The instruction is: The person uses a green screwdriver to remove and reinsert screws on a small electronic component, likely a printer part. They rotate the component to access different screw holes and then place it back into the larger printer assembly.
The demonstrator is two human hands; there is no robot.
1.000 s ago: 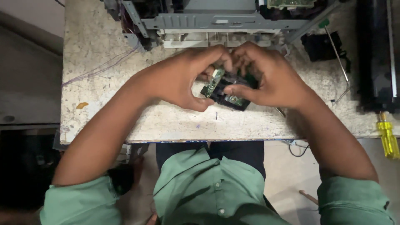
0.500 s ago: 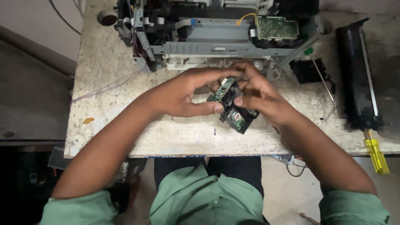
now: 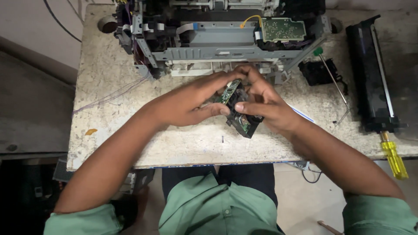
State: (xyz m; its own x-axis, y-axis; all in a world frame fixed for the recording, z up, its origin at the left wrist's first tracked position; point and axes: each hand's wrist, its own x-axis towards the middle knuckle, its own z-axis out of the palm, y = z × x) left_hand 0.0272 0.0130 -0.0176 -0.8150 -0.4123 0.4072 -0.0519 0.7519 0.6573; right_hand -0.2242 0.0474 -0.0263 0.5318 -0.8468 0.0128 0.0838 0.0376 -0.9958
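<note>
gripping a small black module (image 3: 242, 118) with a green circuit board (image 3: 229, 91) standing up from its top edge, the person works over the middle of a worn, speckled table (image 3: 113, 82). the left hand (image 3: 187, 104) comes in from the left with fingers curled around the board side, thumb pressed against the module's near face. the right hand (image 3: 265, 104) closes on it from the other side, thumb and forefinger pinching the upper corner where board and housing meet. both hands are clenched on the part, which is held just above the tabletop, near the front of a stripped-down printer chassis (image 3: 217, 39).

the step in hand looks like parting the board from its black housing, or seating it; which of the two cannot be told. whatever follows calls for a steady counter-grip from the left while the right levers gently at the joint, since the board looks thin.

a small loose screw or pin (image 3: 222, 139) lies on the table just below the hands. to the right lie a green-handled screwdriver (image 3: 331, 72), a black part (image 3: 320, 72), a long black cartridge (image 3: 370, 74) and a yellow-handled screwdriver (image 3: 394, 159) at the table's edge.
</note>
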